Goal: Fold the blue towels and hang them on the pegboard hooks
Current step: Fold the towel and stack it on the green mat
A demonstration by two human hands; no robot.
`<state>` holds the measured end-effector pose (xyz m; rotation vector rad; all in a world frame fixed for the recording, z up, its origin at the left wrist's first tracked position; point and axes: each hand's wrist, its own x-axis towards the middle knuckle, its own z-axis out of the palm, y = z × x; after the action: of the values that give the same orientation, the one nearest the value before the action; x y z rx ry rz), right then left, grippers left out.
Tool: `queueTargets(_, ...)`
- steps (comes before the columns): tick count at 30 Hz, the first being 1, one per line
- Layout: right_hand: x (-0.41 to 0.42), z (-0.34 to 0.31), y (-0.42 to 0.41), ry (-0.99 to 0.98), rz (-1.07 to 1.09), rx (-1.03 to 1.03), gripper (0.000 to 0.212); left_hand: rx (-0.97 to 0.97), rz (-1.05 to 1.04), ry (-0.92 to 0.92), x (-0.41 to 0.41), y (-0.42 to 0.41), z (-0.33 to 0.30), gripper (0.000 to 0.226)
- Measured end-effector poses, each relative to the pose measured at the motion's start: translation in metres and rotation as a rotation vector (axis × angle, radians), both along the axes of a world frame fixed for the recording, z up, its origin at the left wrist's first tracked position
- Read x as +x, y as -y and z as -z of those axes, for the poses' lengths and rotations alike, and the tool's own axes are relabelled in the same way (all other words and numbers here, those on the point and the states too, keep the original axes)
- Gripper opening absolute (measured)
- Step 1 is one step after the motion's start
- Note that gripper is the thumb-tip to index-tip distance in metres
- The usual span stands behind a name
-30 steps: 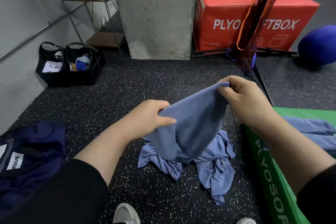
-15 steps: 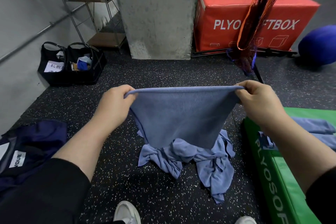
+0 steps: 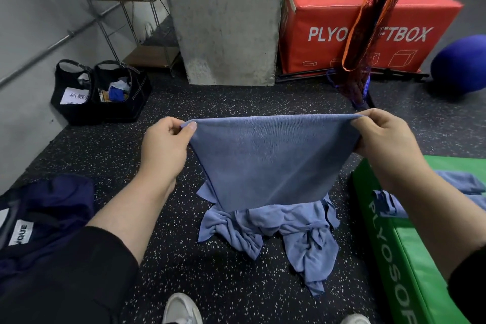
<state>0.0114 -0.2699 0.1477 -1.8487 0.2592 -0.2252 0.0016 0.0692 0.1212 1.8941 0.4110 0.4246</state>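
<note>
Left hand (image 3: pixel 164 151) and right hand (image 3: pixel 385 139) raised level in front of the body, well apart, a blue towel (image 3: pixel 271 160) stretched taut between them. Left grip pinching the towel's top left corner between thumb and curled fingers; right grip closed round the top right corner, fingers curled over the edge. Top edge straight and horizontal, cloth hanging down flat and narrowing toward the bottom, held clear above the floor (image 3: pixel 131 166).

Directly below, a crumpled heap of more blue towels (image 3: pixel 289 231) on the dark speckled floor, the hanging towel's lower edge overlapping the heap in view; touching or not, cannot tell. To the right, a green padded box (image 3: pixel 394 271) with white lettering, just beside the heap, with more blue cloth (image 3: pixel 457 181) lying on its top, partly hidden behind the right forearm.

Further back, a grey concrete pillar (image 3: pixel 226 18), a red padded box (image 3: pixel 328 21) printed with white letters, and a dark orange-edged net (image 3: pixel 368 23) hanging in front of it. At far right a blue ball (image 3: pixel 462 66). At left, two black bags (image 3: pixel 100 92) against the wall beneath a metal shelf rack (image 3: pixel 136 8). Navy fabric with a white label (image 3: pixel 47 218) at lower left. White shoe tips (image 3: pixel 181 309) at the bottom edge.
</note>
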Motion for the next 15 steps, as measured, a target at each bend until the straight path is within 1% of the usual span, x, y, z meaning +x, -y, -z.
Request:
queueTargets(2, -0.0004, 0.0000, 0.0009, -0.013, -0.016, -0.022, 0.023, 0.074, -0.032, 0.019, -0.0001, 0.0004, -0.0004, 0.015)
queueTargets(5, -0.0001, 0.0025, 0.0011, -0.032, -0.046, -0.077, 0.027, 0.046, -0.023, 0.017, 0.0010, 0.0021, -0.0002, 0.012)
queueTargets(10, 0.0019, 0.0061, 0.0015, -0.023, -0.064, -0.092, 0.030, -0.009, -0.013, 0.007, 0.0030, -0.0006, 0.0039, 0.013)
queueTargets(12, 0.0008, 0.0046, 0.0003, -0.013, -0.067, -0.128, 0.025, -0.056, -0.011, 0.002, 0.0028, 0.0002, 0.0039, 0.014)
queueTargets(14, 0.0003, 0.0032, 0.0008, 0.001, -0.060, -0.173, 0.015, -0.126, -0.006, 0.005, 0.0027, 0.0016, 0.0034, 0.013)
queueTargets(15, 0.0014, 0.0040, 0.0026, 0.007, -0.051, -0.195, 0.013, -0.161, 0.004, 0.006, 0.0027, 0.0027, 0.0022, 0.012)
